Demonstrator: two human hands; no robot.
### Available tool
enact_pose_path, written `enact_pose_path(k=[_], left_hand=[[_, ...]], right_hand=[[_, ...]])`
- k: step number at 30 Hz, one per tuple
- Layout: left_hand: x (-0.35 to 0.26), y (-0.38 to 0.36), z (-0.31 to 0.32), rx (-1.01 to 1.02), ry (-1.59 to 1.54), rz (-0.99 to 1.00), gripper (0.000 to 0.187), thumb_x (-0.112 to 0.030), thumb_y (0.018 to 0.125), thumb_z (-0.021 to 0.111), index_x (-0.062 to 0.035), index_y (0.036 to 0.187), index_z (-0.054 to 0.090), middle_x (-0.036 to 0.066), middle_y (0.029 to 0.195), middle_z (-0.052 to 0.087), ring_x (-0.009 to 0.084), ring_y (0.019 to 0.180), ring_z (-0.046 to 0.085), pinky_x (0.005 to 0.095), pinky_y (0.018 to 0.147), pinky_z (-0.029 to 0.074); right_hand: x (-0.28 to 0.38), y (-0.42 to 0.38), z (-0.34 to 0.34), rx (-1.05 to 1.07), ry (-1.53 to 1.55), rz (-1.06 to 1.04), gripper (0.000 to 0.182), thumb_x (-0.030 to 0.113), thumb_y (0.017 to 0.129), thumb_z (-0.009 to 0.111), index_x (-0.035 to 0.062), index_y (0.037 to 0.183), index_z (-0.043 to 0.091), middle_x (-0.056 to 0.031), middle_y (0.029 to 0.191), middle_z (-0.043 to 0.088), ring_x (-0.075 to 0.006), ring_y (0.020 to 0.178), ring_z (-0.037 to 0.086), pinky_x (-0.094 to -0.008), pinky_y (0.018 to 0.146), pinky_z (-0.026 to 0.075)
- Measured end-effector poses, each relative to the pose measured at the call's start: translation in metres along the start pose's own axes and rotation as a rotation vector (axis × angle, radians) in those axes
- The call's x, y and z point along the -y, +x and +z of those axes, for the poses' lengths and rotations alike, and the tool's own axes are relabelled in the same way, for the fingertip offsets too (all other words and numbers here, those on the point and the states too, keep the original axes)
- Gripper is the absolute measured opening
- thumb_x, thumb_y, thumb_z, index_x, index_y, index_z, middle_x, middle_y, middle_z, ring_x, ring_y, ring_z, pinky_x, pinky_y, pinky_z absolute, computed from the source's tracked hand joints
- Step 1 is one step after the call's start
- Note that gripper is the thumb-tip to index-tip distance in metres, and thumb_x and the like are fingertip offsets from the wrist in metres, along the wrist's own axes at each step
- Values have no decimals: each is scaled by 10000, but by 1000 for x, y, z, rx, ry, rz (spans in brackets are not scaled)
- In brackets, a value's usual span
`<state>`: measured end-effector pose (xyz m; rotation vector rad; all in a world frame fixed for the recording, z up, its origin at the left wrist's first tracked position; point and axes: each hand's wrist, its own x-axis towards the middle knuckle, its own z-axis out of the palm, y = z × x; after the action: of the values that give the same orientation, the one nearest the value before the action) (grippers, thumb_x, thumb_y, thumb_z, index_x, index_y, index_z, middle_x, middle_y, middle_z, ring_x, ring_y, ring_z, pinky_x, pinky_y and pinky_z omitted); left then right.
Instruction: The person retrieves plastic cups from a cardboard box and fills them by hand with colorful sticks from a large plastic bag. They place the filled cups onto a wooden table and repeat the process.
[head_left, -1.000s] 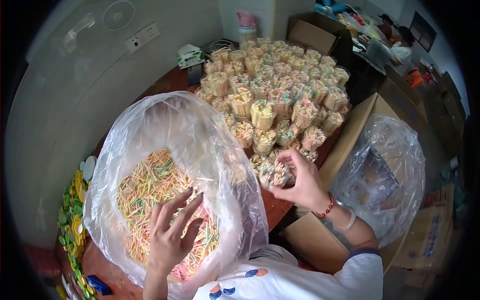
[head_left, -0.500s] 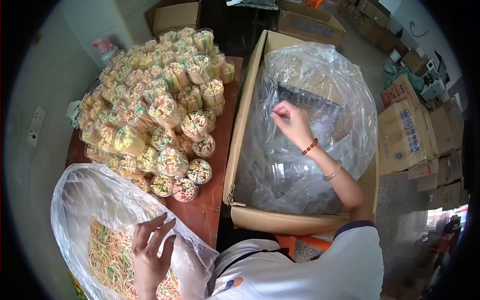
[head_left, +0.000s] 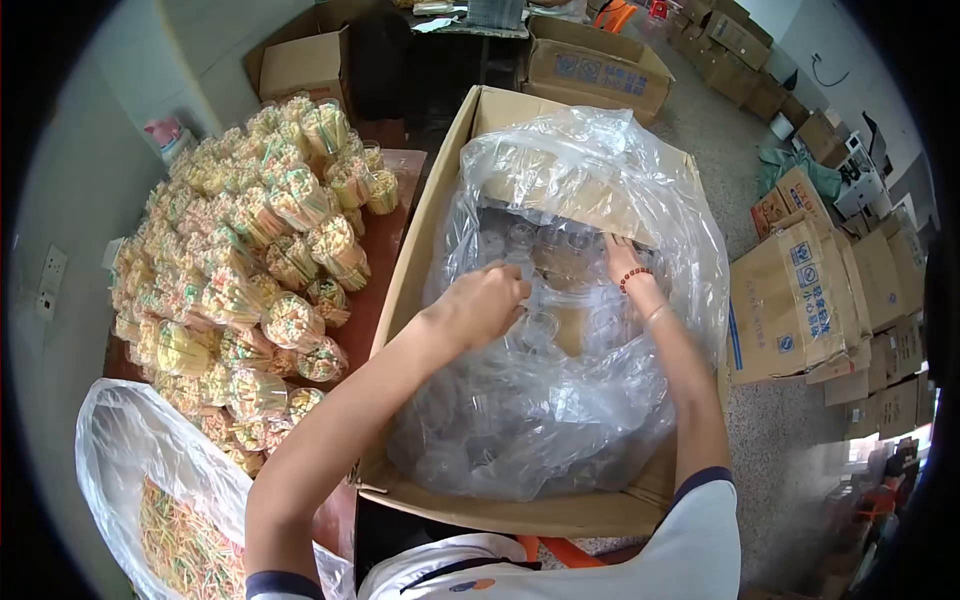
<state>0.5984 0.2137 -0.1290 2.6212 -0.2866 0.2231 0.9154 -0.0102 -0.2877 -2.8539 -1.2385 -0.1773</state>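
Note:
A large cardboard box (head_left: 402,290) in front of me is lined with a clear plastic bag (head_left: 570,400). Through the bag's opening, clear plastic cups (head_left: 605,325) show inside, some lying in rows. My left hand (head_left: 487,305) is over the left side of the opening, its fingers curled on the bag's film; the fingertips are partly hidden. Reaching into the far right of the opening, my right hand (head_left: 622,258) has its fingers stretched out beside the cups and the bag's edge. A red bead bracelet (head_left: 636,276) circles that wrist.
Left of the box, a reddish table (head_left: 392,225) carries many clear cups packed with pastel sticks (head_left: 235,240). An open plastic bag (head_left: 130,430) of loose sticks (head_left: 180,540) lies at lower left. Cardboard cartons (head_left: 795,300) stand on the right; another box (head_left: 600,70) stands behind.
My left hand has moved from the loose sticks over to the box. My right hand has reached farther into the bag, whose opening now exposes more cups. The view has shifted right.

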Motion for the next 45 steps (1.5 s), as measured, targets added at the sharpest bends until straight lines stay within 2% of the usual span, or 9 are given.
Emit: enact_pose_path(k=[7,9,14,17,22,26,28,34,45], left_hand=[[75,82,41,104,173,-158,276,-155,901,650,15,1114,686,228,1121,699,397,1076,690,453,963,566],[87,97,37,109,184,-233,308,-163,911,634,22,1155,671,236,1150,692,402,1090,686,461,979,558],[156,121,56,-45,368,-435,537,-271,914,650,-71,1403,555,235,1287,654,407,1214,609,465,1076,473],[187,126,46,-53,333,-438,472,-293,908,637,-45,1309,639,172,1321,661,358,1247,603,425,1071,474],[133,123,-3,-186,445,-589,565,-511,906,647,-184,1367,640,93,1345,663,253,1310,570,378,1133,414],[123,151,-4,-179,316,-618,643,-551,838,711,-187,1365,653,77,1349,667,238,1256,610,365,1065,480],[126,153,8,-138,306,-608,653,-562,826,716,-184,1356,658,80,1339,671,242,1245,615,368,1059,484],[149,144,34,11,254,-602,684,-593,793,730,-173,1329,673,91,1309,683,254,1213,629,378,1038,495],[179,139,56,245,141,-522,743,-652,731,756,-153,1280,702,111,1255,704,277,1155,656,396,1000,515]], right_hand=[[16,25,-98,-230,405,310,361,126,1001,493,3,1304,645,-344,1245,623,-487,1198,592,-538,1032,472],[28,51,-153,-128,440,622,378,238,1015,565,-59,1202,705,-286,1254,666,-444,1219,614,-496,1052,486],[-36,95,-148,129,1212,288,366,257,1016,640,8,1278,699,-96,1271,700,-220,1173,660,-345,1014,529],[-47,90,-116,192,1024,-254,368,283,1005,666,25,1265,701,-100,1241,710,-232,1120,666,-368,1043,508],[18,76,-93,-239,300,-102,459,274,1012,635,50,1408,583,-115,1341,638,-240,1257,578,-377,1106,450],[-4,100,31,-532,772,-1,508,395,1003,585,91,1409,589,-166,1322,654,-319,1261,587,-441,1126,423],[-11,115,78,-562,129,11,540,434,1018,544,72,1417,578,-178,1392,605,-325,1315,541,-450,1161,383],[27,91,-2,85,173,92,563,444,1030,525,73,1454,538,-168,1464,548,-327,1375,482,-463,1164,379],[25,76,75,-89,440,56,566,451,1019,542,64,1431,563,-180,1469,548,-328,1384,480,-459,1171,374]])
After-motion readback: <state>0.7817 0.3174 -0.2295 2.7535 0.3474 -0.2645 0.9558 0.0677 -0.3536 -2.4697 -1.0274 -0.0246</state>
